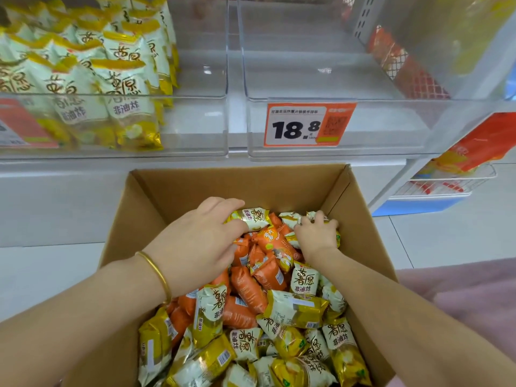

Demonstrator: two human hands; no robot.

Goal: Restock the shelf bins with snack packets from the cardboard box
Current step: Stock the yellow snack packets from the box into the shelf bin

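An open cardboard box (173, 188) sits below the shelf, filled with several yellow-and-white and orange snack packets (296, 308). My left hand (195, 241) is inside the box at its far end, fingers curled round a yellow-and-white packet (252, 219). My right hand (317, 233) is at the far right corner of the box, gripping other yellow-and-white packets (290, 217). Above, a clear shelf bin (195, 129) on the left holds several upright yellow-and-white packets (122, 88). The clear bin (391, 129) to its right, with an orange 18.8 price tag (308, 125), holds nothing visible.
A white shelf ledge (69, 191) runs behind the box. At the right, orange-red packets (405, 68) lie behind a perforated divider, and a wire basket (446, 182) with more packets hangs lower right. Pale floor tiles (446, 236) lie right of the box.
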